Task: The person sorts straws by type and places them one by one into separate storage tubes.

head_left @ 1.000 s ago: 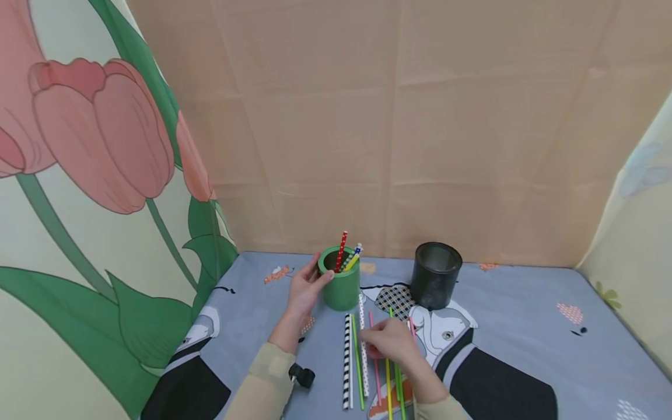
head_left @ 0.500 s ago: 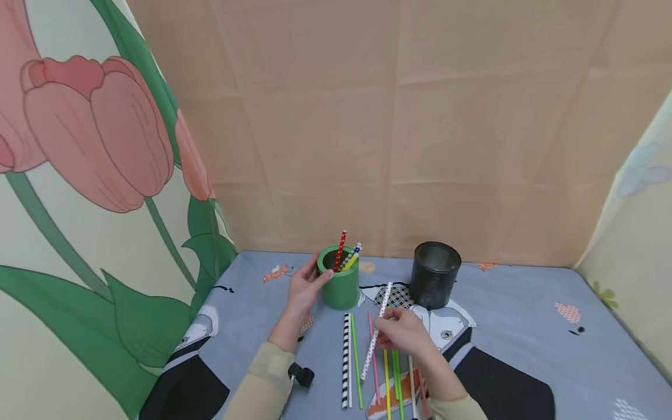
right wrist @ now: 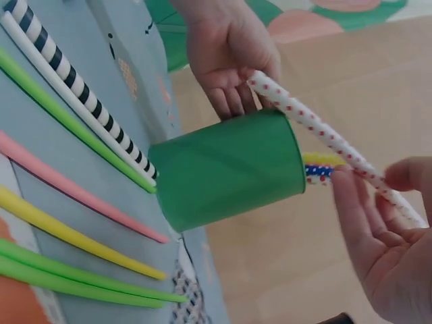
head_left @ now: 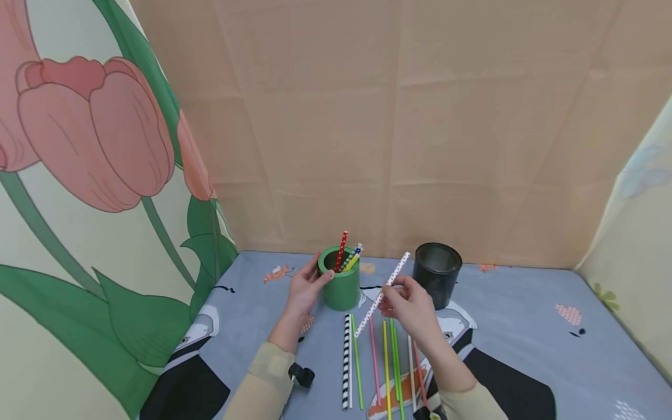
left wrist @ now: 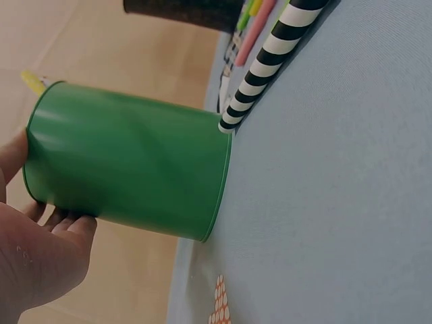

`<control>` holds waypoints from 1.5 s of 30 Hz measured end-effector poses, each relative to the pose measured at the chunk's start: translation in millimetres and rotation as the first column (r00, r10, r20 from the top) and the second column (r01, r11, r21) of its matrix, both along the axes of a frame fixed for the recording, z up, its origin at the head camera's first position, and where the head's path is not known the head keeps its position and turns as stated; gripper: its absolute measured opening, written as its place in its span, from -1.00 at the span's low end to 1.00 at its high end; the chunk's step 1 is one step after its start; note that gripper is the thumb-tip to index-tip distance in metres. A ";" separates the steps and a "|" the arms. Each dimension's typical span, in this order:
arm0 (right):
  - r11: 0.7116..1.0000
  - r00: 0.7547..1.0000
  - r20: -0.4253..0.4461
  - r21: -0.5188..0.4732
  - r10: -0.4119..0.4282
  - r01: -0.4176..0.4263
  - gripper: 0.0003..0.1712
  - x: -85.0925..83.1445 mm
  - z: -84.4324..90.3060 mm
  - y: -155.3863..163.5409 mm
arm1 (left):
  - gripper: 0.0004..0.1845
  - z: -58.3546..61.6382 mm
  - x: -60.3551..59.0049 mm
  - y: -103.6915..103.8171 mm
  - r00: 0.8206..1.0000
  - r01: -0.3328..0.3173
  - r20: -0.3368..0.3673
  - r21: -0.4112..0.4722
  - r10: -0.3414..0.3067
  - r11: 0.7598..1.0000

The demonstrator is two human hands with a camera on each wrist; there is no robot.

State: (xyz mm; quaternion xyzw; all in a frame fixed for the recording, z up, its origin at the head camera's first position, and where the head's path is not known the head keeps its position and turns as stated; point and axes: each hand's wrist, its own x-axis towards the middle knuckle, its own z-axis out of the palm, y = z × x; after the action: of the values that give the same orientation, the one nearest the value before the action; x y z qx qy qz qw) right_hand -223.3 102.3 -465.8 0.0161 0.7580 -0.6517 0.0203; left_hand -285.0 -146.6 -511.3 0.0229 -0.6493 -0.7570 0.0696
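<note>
A green cup stands on the grey printed cloth with several straws sticking out of it. My left hand grips the cup's left side, fingers curled round its wall. My right hand pinches a white straw with red dots, lifted off the cloth and slanted up to the right, just right of the cup. In the right wrist view this straw crosses in front of the cup's rim.
Several straws lie side by side in front of the cup: black-and-white striped, green, pink, yellow. A black cup stands to the right. Cloth walls close in the back and sides.
My right hand picked the dotted white straw from the row, lifted it and carried it up toward the cups. The left hand kept its hold on the green cup.
</note>
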 end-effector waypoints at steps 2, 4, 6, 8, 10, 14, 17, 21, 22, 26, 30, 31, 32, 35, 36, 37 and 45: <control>1.000 0.999 -0.050 -0.025 -0.006 0.004 -0.64 -2.0 6.4 -0.5 | -0.26 0.2 -0.4 -0.5 1.000 0.001 -0.001 0.003 -0.001 1.000; 0.999 0.994 -0.104 -0.049 -0.016 0.010 -0.63 -3.7 12.2 -1.5 | -0.26 -0.2 -0.9 -0.9 1.000 0.002 -0.005 0.002 -0.002 1.000; 0.996 0.987 -0.158 -0.091 -0.026 0.011 -0.61 -5.5 17.7 -3.0 | -0.26 -0.6 -1.1 -1.0 1.000 0.002 -0.009 -0.004 -0.003 1.000; 0.992 0.977 -0.211 -0.129 -0.036 0.009 -0.61 -7.1 23.1 -4.8 | -0.26 -0.8 -0.7 -0.8 1.000 0.006 -0.011 -0.006 -0.006 1.000; 0.987 0.963 -0.265 -0.161 -0.045 0.002 -0.62 -9.0 28.3 -6.9 | -0.25 -1.2 -0.3 -0.5 1.000 0.011 -0.011 -0.010 -0.011 1.000; 0.980 0.929 -0.364 -0.201 -0.067 -0.008 -0.61 -12.6 38.4 -11.6 | -0.25 -2.3 -0.5 -0.1 1.000 0.014 -0.009 -0.017 -0.015 1.000; 0.972 0.898 -0.428 -0.234 -0.099 -0.004 -0.62 -14.9 44.5 -15.2 | -0.25 -3.1 -1.2 0.5 1.000 0.014 -0.017 -0.017 -0.014 1.000; 0.965 0.854 -0.498 -0.262 -0.151 0.018 -0.64 -19.6 48.7 -21.0 | -0.24 -2.1 -0.4 1.1 1.000 0.016 -0.027 -0.010 -0.016 1.000; 0.964 0.843 -0.513 -0.264 -0.161 0.024 -0.65 -21.0 49.3 -22.9 | -0.24 -1.6 0.1 1.2 0.999 0.015 -0.028 -0.008 -0.015 1.000; 0.968 0.802 -0.569 -0.246 -0.181 0.044 -0.69 -28.1 49.9 -30.7 | -0.24 -1.9 1.4 1.1 0.999 0.012 -0.032 -0.015 -0.013 1.000; 0.983 0.774 -0.612 -0.169 -0.164 0.075 -0.73 -34.8 48.3 -36.9 | -0.24 -4.4 0.1 1.1 1.000 0.012 -0.029 -0.014 -0.012 1.000; 0.986 0.771 -0.617 -0.141 -0.155 0.086 -0.73 -36.2 47.7 -38.2 | -0.25 -5.0 -0.2 1.2 1.000 0.013 -0.029 -0.013 -0.013 1.000; 0.989 0.769 -0.623 -0.112 -0.144 0.095 -0.74 -37.7 47.0 -39.3 | -0.25 -5.3 -0.4 1.4 0.999 0.012 -0.029 -0.016 -0.012 1.000; 0.993 0.766 -0.632 -0.058 -0.115 0.102 -0.74 -41.1 45.2 -42.3 | -0.25 -6.2 -0.7 1.7 1.000 0.008 -0.025 -0.015 -0.008 1.000; 0.993 0.766 -0.634 -0.043 -0.109 0.106 -0.74 -41.8 44.6 -43.1 | -0.25 -6.0 -0.4 1.8 1.000 0.007 -0.027 -0.016 -0.008 1.000; 0.994 0.766 -0.634 -0.037 -0.104 0.105 -0.74 -42.8 43.8 -43.8 | -0.25 -5.6 -0.2 1.9 1.000 0.007 -0.028 -0.017 -0.008 1.000; 0.996 0.793 -0.605 -0.005 -0.076 0.092 -0.74 -48.3 38.1 -45.5 | -0.23 -7.3 -2.4 1.1 0.999 0.014 -0.043 -0.007 -0.014 1.000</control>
State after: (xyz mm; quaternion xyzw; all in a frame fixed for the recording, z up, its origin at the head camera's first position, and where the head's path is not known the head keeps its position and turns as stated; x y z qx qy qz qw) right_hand -271.6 56.7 -427.7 -0.1586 0.7316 -0.6135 -0.2514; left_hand -287.4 -145.5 -518.5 0.0018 -0.6502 -0.7557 0.0784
